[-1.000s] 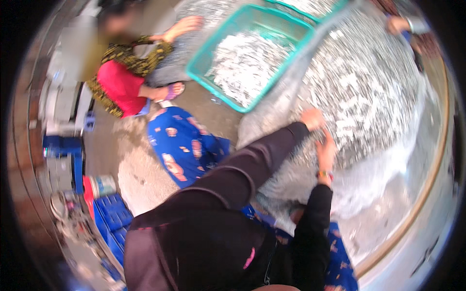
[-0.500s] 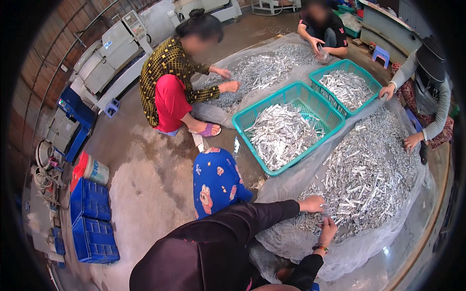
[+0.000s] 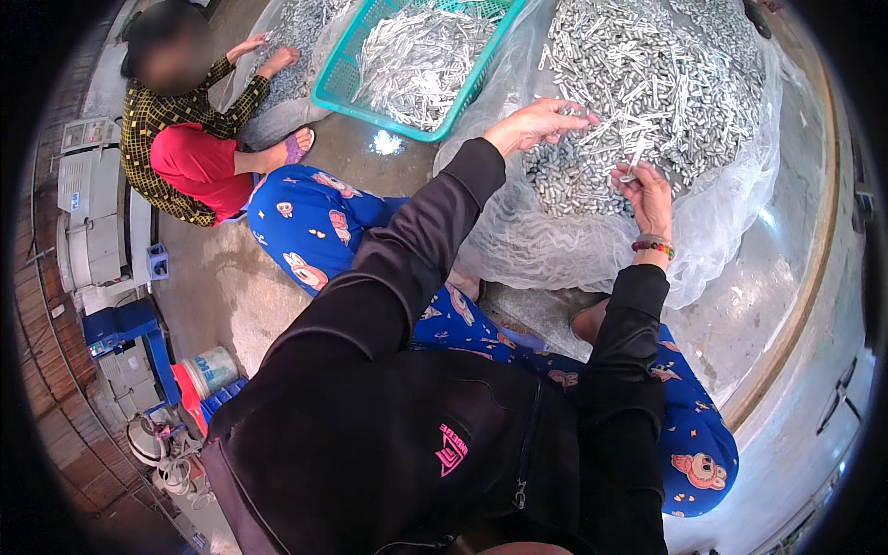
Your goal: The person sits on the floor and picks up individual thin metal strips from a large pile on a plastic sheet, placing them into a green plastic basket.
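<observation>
A broad heap of small silver metal parts (image 3: pixel 638 102), some slim strips and some short stubby pieces, lies on a translucent mesh sheet (image 3: pixel 546 242). Over the heap's near left edge is my left hand (image 3: pixel 548 123), its fingertips pinched together; what they hold, if anything, is too small to make out. My right hand (image 3: pixel 647 196), below a beaded bracelet, pinches a slim silver metal strip (image 3: pixel 635 159) just above the near side of the heap. The two hands are a short way apart.
Beyond my left arm stands a teal plastic basket (image 3: pixel 335 104) of silver strips. At the left a co-worker (image 3: pixel 190 153) crouches, hands at another heap (image 3: pixel 305 46). Machines (image 3: pixel 97 213) and a white bucket (image 3: pixel 211 370) stand farther left. A raised edge (image 3: pixel 814 250) runs along the right.
The view has tilted down, so my torso and legs now show and two co-workers have left the picture. Both hands remain at the heap's near edge, with the right fingers now around a strip.
</observation>
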Tool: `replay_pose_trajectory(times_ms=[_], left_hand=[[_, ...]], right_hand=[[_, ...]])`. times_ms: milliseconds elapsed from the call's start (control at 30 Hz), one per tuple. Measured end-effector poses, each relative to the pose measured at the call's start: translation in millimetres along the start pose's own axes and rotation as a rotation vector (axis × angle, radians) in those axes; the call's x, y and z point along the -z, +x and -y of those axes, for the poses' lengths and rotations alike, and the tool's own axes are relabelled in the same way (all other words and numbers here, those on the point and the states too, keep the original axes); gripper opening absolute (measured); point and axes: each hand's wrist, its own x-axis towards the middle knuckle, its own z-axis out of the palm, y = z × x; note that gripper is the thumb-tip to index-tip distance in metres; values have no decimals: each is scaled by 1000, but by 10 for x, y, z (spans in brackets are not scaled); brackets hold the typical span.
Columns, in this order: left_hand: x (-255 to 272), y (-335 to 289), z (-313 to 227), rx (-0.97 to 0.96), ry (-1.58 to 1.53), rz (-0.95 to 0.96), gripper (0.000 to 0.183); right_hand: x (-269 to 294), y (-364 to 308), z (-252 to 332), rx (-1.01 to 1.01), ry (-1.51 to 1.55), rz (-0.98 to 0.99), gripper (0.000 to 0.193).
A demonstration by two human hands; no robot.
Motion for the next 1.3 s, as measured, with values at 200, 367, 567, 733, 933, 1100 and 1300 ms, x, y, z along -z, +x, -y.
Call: replay_pose_trajectory(times_ms=[200,367,567,733,933,1100,1300], left_hand=[[217,-99,120,102,-412,-24,20],[111,62,142,156,-682,227,23],[249,421,319,118,-93,97,29],[-61,705,319,150,729,-297,41],[-98,780,670,190,1094,-198,44],[-52,529,325,201,586,-171,38],[460,206,797,178,1371,-249,26]], right_hand=[[-283,-86,-2,7,-134,107,9],[-178,-21,-166,-246,-713,5,27],[-229,-49,-520,53,-1605,3,31],[-456,-77,-734,-101,-1879,-175,29],[-364,-1,-662,-56,-1645,-195,31],[344,372,-446,2,-1393,-407,62],[115,769,-751,116,-1547,-420,42]])
